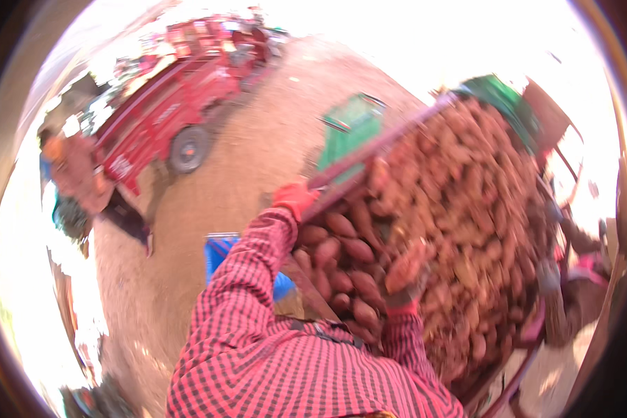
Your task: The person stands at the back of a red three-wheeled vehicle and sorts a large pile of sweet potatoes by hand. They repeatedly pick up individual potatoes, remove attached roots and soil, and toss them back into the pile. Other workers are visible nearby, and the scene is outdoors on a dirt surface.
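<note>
A large heap of reddish sweet potatoes (465, 209) fills a metal cargo bed in front of me. My left hand (295, 198), in an orange-red glove, is closed over the bed's metal side rail (376, 146) near its corner. Over the heap, my right hand (407, 292), in a glove with a dark palm, grips one big sweet potato (405, 269). Darker tubers (339, 251) lie low in the near corner, between my two hands.
A green crate (347, 128) stands outside the rail, and a blue crate (219, 256) is beside my left arm. At upper left is a red cargo tricycle (162, 109) with a person (78, 167) next to it. Another person's arm (554, 298) is at the far right edge.
</note>
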`<state>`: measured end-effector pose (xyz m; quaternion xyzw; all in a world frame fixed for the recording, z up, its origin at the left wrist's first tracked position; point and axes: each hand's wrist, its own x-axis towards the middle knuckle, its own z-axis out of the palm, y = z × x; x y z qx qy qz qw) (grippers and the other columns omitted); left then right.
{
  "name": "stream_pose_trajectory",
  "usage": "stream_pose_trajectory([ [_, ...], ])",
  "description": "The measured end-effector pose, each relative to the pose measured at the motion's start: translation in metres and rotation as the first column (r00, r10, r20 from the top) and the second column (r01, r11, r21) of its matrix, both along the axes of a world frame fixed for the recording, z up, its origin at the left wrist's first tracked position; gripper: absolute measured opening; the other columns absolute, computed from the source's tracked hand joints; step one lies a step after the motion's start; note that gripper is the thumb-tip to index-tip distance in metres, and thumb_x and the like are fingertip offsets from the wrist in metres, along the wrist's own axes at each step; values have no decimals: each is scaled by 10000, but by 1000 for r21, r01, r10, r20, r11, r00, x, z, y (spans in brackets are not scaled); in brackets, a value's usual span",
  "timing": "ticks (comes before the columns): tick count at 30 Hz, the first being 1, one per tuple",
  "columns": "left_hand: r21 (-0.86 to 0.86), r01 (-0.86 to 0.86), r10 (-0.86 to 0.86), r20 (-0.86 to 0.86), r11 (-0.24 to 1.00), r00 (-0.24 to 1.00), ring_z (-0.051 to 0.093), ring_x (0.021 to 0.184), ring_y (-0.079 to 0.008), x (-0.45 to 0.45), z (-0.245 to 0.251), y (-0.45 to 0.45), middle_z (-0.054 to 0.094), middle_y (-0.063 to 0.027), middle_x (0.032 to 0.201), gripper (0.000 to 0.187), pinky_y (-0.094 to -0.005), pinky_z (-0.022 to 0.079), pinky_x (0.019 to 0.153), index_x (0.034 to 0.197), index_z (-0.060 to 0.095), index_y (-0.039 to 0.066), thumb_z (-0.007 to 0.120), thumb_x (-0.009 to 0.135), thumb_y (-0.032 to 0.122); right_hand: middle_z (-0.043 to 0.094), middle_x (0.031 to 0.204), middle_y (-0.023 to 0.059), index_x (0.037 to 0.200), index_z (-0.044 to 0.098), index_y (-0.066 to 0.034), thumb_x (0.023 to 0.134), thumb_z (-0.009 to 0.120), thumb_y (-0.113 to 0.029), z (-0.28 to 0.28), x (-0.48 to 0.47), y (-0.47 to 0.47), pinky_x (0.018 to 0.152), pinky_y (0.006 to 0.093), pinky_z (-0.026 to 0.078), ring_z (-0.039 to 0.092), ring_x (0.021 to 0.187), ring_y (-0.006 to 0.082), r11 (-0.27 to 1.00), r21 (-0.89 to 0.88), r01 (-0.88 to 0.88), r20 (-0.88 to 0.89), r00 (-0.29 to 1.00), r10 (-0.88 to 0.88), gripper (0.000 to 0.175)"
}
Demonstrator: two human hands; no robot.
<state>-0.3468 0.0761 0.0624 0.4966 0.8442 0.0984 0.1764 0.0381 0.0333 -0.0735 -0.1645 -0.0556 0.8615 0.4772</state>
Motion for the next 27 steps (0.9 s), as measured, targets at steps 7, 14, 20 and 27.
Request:
stream_pose_trajectory([
  [7, 73, 13, -10, -36, 997, 999, 622, 1222, -410, -6, -30, 14, 648, -252, 1305, 666, -486, 499, 1017, 1318, 598, 19, 716, 872, 498, 696, 1141, 41, 1305, 636, -123, 1032, 534, -551, -24, -5, 18, 851, 351, 563, 673, 1021, 220, 996, -83, 35, 23, 999, -34, 519],
  [14, -139, 110, -109, 9, 984, 994, 506, 1398, -384, -9, -4, 26, 525, -272, 1489, 917, -428, 405, 1161, 1521, 420, -47, 743, 874, 518, 687, 1186, 83, 1344, 619, -96, 1031, 565, -516, -15, 18, -33, 908, 368, 545, 677, 1054, 208, 997, 6, -71, 636, 770, 51, 526],
  [20, 33, 86, -92, 259, 996, 962, 579, 1313, -402, -2, -2, 102, 620, -289, 1366, 847, -453, 463, 1088, 1442, 517, -55, 762, 866, 515, 666, 1285, 154, 1339, 623, -37, 959, 646, -452, 10, 52, -27, 984, 383, 515, 671, 1122, 273, 924, 104, -367, 951, -237, -201, 564],
  [27, 15, 164, -163, -21, 986, 986, 739, 846, -352, 11, -44, 144, 744, -241, 943, 577, -448, 557, 765, 1177, 663, -70, 764, 877, 412, 573, 1408, 214, 1397, 538, -13, 943, 663, -399, 45, 48, 78, 1078, 463, 443, 549, 1302, 365, 908, 233, -348, 837, -403, -369, 609],
])
